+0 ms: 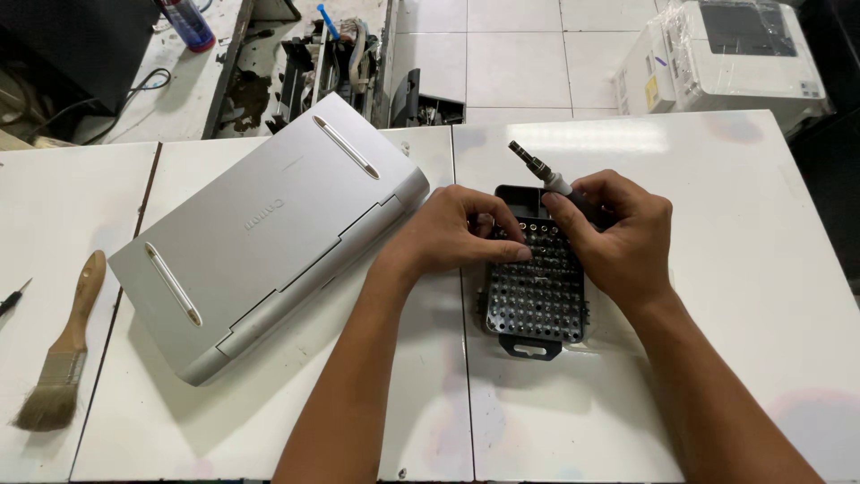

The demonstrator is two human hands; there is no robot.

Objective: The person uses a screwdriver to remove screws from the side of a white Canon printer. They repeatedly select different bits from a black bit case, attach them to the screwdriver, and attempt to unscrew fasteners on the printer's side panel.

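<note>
While both hands work over the bit tray, the head view shows this:

Step in hand: picking a bit, as I judge it; the driver's socket looks empty and the left fingers are down among the bits.
Left hand (457,235): curled, fingertips pressed onto the upper rows of the bit tray (537,291); whether it already pinches a bit I cannot tell.
Right hand (618,235): closed around the handle of the screwdriver (545,175), whose metal tip points up and away, above the tray's far edge.
Bit tray: black, flat on the white table (735,269), directly beneath both hands, its hanging tab toward the person.
Next move calls for: by my reading, a clean two-finger pinch on one small bit, lifted straight out, then lined up with the driver's socket while the right hand holds steady.
Printer (269,229): one, grey, closed, lying just left of the left hand.
Brush (61,358): one, wooden handle, far left of both hands.
Second printer (726,54): one, white, wrapped in film, on the floor beyond the right hand.
Bottle (186,22): one, far beyond the left hand.
Counts: two hands, one screwdriver, one tray, bits too many and small to count.
</note>
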